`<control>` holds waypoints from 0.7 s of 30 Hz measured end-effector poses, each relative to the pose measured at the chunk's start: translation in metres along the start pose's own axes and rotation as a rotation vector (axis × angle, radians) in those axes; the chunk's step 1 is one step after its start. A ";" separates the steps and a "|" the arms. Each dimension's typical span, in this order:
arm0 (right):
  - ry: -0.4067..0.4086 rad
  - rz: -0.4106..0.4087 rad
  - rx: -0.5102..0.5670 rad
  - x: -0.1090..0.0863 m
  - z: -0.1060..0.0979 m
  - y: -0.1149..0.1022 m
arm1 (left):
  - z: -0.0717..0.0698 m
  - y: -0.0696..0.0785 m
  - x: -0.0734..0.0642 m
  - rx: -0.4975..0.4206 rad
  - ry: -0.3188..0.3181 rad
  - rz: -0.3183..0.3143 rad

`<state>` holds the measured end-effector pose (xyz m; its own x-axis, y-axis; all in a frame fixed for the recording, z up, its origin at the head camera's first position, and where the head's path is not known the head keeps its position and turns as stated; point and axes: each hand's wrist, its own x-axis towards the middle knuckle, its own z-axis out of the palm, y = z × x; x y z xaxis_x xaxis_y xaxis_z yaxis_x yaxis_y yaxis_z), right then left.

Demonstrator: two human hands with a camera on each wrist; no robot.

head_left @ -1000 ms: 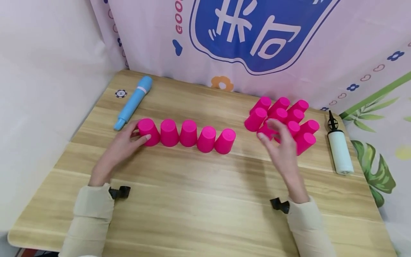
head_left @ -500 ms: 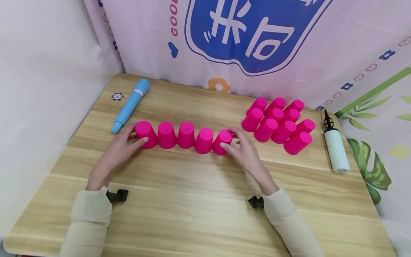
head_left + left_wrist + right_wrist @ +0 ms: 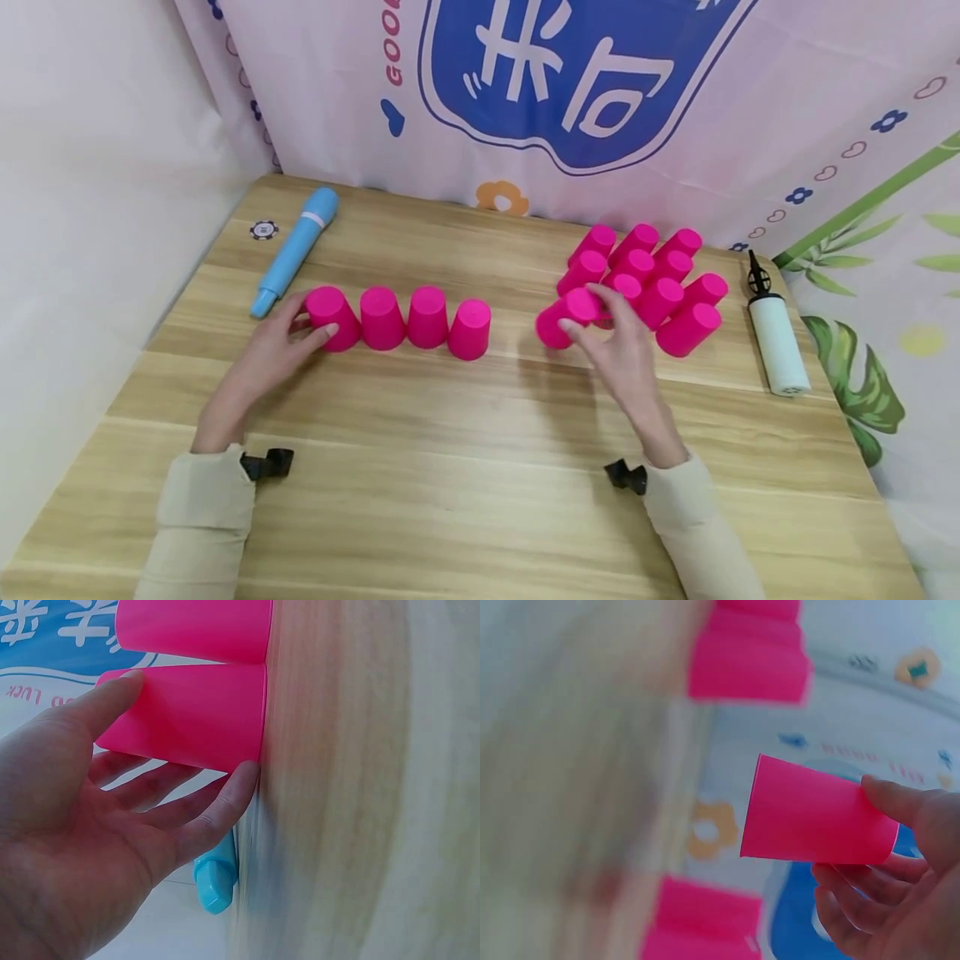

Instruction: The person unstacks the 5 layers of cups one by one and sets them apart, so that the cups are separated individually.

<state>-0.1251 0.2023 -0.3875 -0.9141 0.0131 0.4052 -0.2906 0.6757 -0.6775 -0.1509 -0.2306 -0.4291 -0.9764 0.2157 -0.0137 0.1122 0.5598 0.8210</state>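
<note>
Four upside-down pink cups stand in a row left of the middle of the table. At the row's left end my left hand (image 3: 262,354) pinches the outermost cup (image 3: 333,323), thumb at its front and fingers along its left side, as the left wrist view also shows on the cup (image 3: 199,716). Beside it stand a second cup (image 3: 382,323), a third cup (image 3: 427,321) and a fourth cup (image 3: 468,333). My right hand (image 3: 622,354) grips another pink cup (image 3: 557,323) near its base, tilted and raised off the table in the right wrist view (image 3: 817,817).
Several more upside-down pink cups (image 3: 662,302) cluster at the back right, close behind my right hand. A pale green hand pump (image 3: 777,346) lies at the right edge. At the back left are a blue pump-like tube (image 3: 292,254) and a poker chip (image 3: 264,229).
My right hand came left from the cluster to the row's right-end cup, took hold of it, then lifted it away to the right. The left hand stays on the left-end cup.
</note>
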 end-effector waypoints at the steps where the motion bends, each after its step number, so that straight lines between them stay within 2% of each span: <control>1: 0.032 0.010 -0.007 -0.001 -0.010 0.002 | 0.000 0.000 0.000 0.002 -0.001 0.002; 5: 0.111 0.110 -0.068 -0.009 -0.044 0.016 | -0.001 0.001 0.000 0.003 -0.013 -0.003; 9: 0.125 0.226 -0.125 -0.017 -0.061 0.035 | -0.002 0.002 0.000 0.004 -0.021 -0.011; 16: 0.080 0.322 -0.179 -0.020 -0.061 0.064 | -0.001 0.003 -0.001 0.014 -0.025 -0.027; 21: 0.061 0.348 -0.222 -0.016 -0.058 0.076 | -0.001 0.004 -0.002 0.009 -0.022 -0.021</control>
<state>-0.1158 0.2961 -0.4102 -0.9268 0.3078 0.2154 0.1068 0.7656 -0.6344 -0.1490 -0.2294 -0.4251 -0.9742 0.2214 -0.0431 0.0939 0.5718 0.8150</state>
